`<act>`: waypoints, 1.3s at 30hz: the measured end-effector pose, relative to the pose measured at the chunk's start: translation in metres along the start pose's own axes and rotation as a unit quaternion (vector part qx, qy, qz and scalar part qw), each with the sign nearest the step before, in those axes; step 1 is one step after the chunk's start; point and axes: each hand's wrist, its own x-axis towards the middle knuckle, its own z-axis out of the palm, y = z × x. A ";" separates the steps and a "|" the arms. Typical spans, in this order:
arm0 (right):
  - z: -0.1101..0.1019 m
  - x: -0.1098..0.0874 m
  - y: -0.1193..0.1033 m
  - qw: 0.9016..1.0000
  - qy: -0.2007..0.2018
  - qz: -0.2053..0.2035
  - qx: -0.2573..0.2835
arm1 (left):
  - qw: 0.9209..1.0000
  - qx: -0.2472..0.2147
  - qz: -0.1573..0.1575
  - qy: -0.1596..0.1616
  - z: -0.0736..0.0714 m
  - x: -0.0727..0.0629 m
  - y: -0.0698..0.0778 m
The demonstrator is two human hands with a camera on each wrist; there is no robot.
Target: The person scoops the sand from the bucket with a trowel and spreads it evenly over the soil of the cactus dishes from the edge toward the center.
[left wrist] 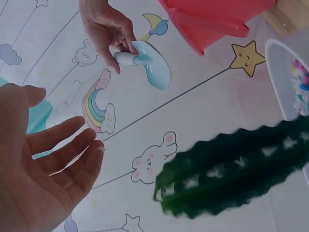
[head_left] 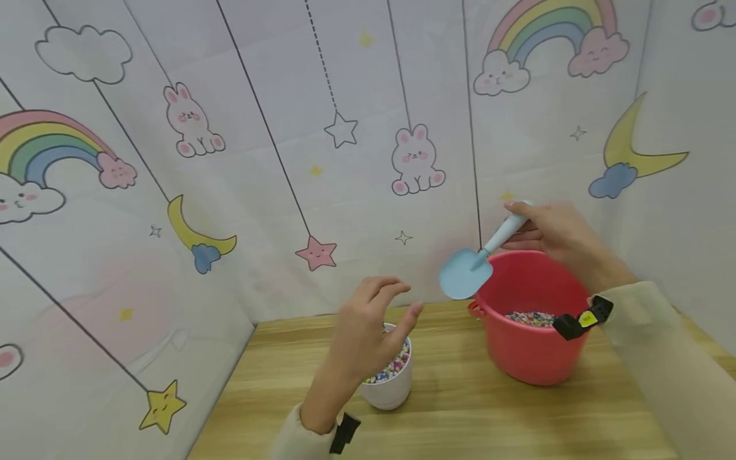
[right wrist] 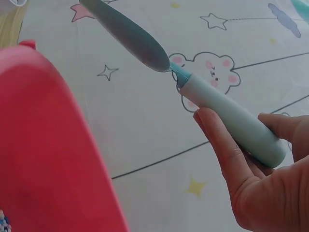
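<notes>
My right hand (head_left: 546,236) grips the white handle of a light blue toy shovel (head_left: 466,273), its blade tilted down beside the red bucket's (head_left: 535,358) rim. No beads show on the blade. In the right wrist view, fingers and thumb pinch the handle's end. My left hand (head_left: 368,326), fingers loosely bent and holding nothing, is above and in front of a white pot (head_left: 391,396) of colourful beads (head_left: 393,370). A dark green ridged cactus (left wrist: 231,169) with white tufts rises from the pot in the left wrist view; in the head view my left hand hides it.
The bucket holds more small beads (head_left: 526,317) and has a handle lug on its left side. Both containers stand on a wood-grain table (head_left: 448,428). Close behind hangs a white cloth (head_left: 259,191) printed with rabbits, stars and rainbows.
</notes>
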 end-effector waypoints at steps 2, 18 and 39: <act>-0.012 -0.001 0.001 1.000 0.012 -0.004 -0.027 | 0.999 0.010 0.001 -0.033 0.010 0.007 0.004; -0.060 0.004 0.006 0.983 0.031 -0.067 -0.166 | 0.932 0.077 -0.072 -0.347 0.099 0.041 0.029; -0.059 0.041 0.030 0.940 -0.062 -0.043 -0.332 | 0.891 0.138 -0.105 -0.420 0.156 0.066 0.027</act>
